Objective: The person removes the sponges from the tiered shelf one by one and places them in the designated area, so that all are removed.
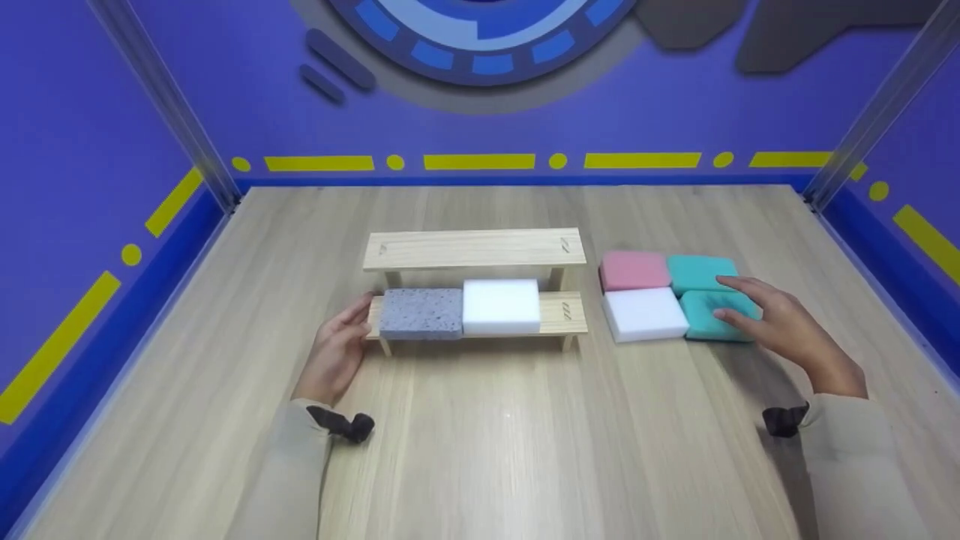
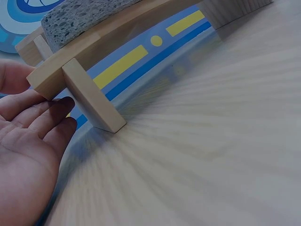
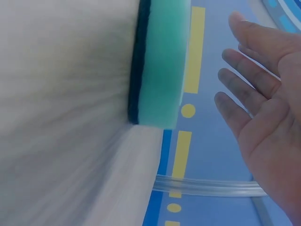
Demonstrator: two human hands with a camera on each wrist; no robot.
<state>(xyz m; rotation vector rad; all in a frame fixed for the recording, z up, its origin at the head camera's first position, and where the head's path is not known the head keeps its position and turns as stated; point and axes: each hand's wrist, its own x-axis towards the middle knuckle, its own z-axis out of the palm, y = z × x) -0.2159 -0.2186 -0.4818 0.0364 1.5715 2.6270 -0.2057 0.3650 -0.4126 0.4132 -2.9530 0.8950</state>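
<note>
Sleeves (image 1: 855,465) nearest; left hand (image 1: 335,352) holds bench (image 1: 562,307), right hand (image 1: 784,322) apparently above teal sponge (image 1: 707,324).

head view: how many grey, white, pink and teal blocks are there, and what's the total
grey block: 1
white blocks: 2
pink block: 1
teal blocks: 2
total: 6
</note>
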